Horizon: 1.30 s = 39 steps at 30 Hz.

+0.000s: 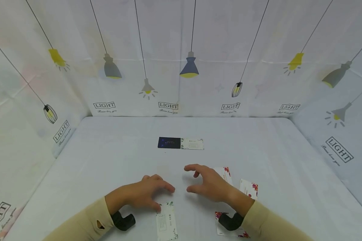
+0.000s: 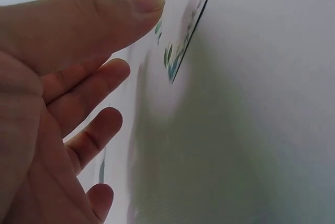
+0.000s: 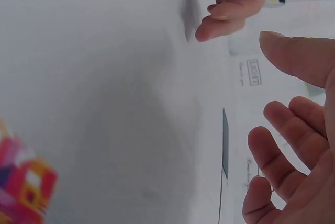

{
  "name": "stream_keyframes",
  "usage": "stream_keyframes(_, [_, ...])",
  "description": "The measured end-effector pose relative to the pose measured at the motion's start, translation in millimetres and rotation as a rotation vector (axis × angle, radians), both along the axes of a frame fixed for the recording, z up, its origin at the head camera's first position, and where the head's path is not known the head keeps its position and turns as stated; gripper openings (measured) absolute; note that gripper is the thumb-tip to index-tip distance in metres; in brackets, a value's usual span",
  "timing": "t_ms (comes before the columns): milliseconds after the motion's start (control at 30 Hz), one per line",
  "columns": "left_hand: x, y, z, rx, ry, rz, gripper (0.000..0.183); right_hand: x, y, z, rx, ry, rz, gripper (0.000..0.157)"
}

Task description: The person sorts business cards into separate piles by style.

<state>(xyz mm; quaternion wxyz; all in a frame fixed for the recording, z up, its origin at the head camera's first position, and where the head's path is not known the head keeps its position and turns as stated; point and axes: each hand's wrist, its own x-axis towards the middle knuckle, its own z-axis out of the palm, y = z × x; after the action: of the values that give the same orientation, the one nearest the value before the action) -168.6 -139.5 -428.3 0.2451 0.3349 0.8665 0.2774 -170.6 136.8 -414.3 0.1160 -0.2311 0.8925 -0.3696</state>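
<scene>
Pale table, lamp-print walls; cards centre, print seemingly blurred.

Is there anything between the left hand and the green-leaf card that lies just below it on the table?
Nothing visible does. The left hand hovers right over the green-leaf card, its thumb at the card's top edge. The right hand is apart, beside the red-flower cards, and holds nothing.

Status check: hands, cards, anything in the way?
Left hand open, thumb on the green card. Right hand open, holds nothing, over the red cards. Two cards side by side farther back. Nothing in between.
</scene>
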Motion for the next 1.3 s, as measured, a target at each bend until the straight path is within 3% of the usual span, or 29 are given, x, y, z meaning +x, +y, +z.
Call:
stream_keyframes(200, [8.2,1,-1.9,-0.005,0.011,-0.092,0.059,8.6,-3,-2.0,-0.017,-0.012,0.033,0.061])
stream_keyframes(467, [10.9,2,-5.0,0.021,0.014,-0.164,0.048,13.3,-3,-4.4,-0.023,-0.013,0.047,0.060])
stream_keyframes(1033, [10.2,4,-11.3,0.041,0.070,-0.114,0.038,17.7,-1,-9.7,-0.022,-0.016,0.052,0.061])
stream_keyframes(1300, [12.4,6,-11.6,0.064,0.054,-0.217,0.044,18.5,-1,-10.0,-0.031,-0.024,0.051,0.058])
